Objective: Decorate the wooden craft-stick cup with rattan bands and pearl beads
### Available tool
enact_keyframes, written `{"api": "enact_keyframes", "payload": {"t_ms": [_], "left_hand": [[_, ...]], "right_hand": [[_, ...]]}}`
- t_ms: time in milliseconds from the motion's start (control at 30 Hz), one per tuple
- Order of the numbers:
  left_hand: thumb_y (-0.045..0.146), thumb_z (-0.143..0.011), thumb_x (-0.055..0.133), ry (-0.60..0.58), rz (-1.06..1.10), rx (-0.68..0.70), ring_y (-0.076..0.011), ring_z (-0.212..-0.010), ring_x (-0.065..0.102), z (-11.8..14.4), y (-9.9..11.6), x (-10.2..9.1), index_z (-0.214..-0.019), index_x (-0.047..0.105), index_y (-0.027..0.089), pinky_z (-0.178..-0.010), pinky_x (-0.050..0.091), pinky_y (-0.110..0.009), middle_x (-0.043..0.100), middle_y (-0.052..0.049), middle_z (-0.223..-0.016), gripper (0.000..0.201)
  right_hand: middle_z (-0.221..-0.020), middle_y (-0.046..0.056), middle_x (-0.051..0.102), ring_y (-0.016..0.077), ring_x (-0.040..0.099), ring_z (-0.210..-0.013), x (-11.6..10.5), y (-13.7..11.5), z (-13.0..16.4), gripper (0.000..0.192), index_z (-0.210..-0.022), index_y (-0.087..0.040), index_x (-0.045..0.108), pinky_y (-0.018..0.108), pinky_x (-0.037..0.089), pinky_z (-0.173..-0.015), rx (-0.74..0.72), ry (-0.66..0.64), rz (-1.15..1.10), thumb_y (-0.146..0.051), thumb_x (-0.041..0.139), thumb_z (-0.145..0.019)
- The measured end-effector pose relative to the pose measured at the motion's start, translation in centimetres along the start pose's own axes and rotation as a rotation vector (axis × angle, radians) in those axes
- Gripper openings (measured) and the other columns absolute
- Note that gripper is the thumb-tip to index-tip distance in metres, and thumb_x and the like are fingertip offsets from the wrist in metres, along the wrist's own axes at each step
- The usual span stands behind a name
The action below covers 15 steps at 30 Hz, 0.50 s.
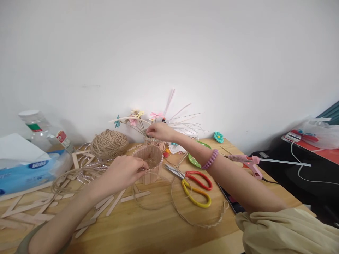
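Observation:
My left hand [127, 169] is closed at the near left rim of a round cup [149, 179] made of upright wooden sticks. Its thumb and fingers pinch that rim, and a strand of twine [156, 173] runs off to the right from the fingertips. Farther back, my right hand [160, 131] reaches over a second stick-covered pot [158, 144] with its fingers curled together. Stems of several craft flowers [134, 121] meet at its fingertips; what it pinches is hidden. A pale thin strip [127, 119] passes close by this hand.
Scissors [192, 181] lie open right of the cup. A pink glue gun [249, 163] with a long glue stick rests by the table's right edge. Left are a twine ball [109, 144], bead strings [86, 171], loose craft sticks [31, 208] and a tissue pack [34, 173]. A green plate [194, 160] sits behind my right forearm.

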<state>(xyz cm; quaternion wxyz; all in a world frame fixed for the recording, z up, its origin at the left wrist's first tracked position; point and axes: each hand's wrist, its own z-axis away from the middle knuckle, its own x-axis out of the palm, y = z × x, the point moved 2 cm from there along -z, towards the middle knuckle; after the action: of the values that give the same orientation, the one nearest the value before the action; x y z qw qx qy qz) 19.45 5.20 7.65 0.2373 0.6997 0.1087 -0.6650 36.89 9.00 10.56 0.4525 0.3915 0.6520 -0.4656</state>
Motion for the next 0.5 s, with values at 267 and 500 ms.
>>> {"api": "enact_keyframes", "payload": {"t_ms": [267, 500], "left_hand": [[0.032, -0.085, 0.04, -0.024, 0.011, -0.027, -0.0252, -0.094, 0.064, -0.1, -0.3, 0.3, -0.094, 0.068, 0.028, -0.074, 0.044, -0.033, 0.071, 0.001, -0.103, 0.03], [0.041, -0.085, 0.036, -0.069, -0.017, -0.104, -0.028, -0.099, 0.063, -0.2, -0.9, 1.1, -0.098, 0.067, 0.031, -0.08, 0.043, -0.038, 0.069, 0.003, -0.109, 0.035]], "right_hand": [[-0.087, 0.003, 0.069, 0.0151, 0.062, -0.079, -3.1, 0.0, 14.2, 0.016, -0.09, -0.017, 0.066, 0.026, 0.045, -0.071, 0.074, 0.022, -0.07, -0.02, 0.051, -0.086], [-0.114, 0.015, 0.058, 0.0297, 0.054, -0.11, 1.5, 3.6, 33.3, 0.046, -0.113, -0.017, 0.05, 0.047, 0.044, -0.092, 0.788, 0.55, 0.022, -0.046, 0.055, -0.078]]}}
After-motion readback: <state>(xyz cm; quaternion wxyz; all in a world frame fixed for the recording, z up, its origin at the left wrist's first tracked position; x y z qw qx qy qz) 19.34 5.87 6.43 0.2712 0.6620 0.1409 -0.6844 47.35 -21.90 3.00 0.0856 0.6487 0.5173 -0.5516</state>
